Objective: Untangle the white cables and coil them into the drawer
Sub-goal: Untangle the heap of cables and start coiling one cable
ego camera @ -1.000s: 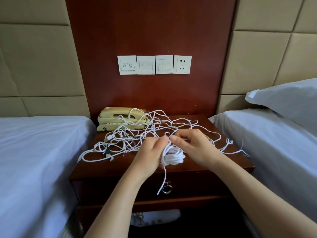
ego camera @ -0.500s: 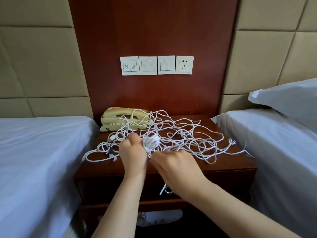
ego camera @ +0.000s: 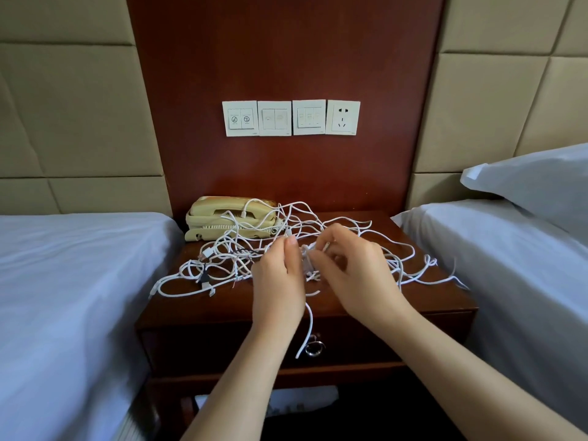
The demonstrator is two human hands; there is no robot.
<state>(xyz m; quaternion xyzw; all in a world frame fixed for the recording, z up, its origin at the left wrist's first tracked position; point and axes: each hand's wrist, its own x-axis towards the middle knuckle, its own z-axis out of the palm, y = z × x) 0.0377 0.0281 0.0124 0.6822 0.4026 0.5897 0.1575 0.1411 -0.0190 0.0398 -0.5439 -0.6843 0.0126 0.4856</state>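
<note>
A person's two bare hands work over a dark wooden bedside desk [ego camera: 445, 300] that stands between two beds with pale sheets. Spread across its top lies a loose tangle of white cables [ego camera: 229, 259], with loops draped over a cream telephone [ego camera: 229, 218] at the back left and trailing toward the right edge.

The left hand [ego camera: 278, 281] and right hand [ego camera: 353, 275] meet above the middle of the desk, close together. The fingertips of both pinch a small bunched knot of cable between them, lifted slightly off the wood, probably so the snarl can be picked apart without dragging the rest of the heap along. One free end hangs from the bundle, down past the desk's front edge and in front of the drawer [ego camera: 222, 348].

The drawer is closed, its ring pull [ego camera: 315, 348] just beside the dangling end (no cable has gone inside yet). Judging by the spread of loops, the work is at an early stage: most of the cable is unsorted and none is laid out as a finished coil.

On the wood-panelled wall above sit three switch plates and a power socket [ego camera: 343, 117].
</note>
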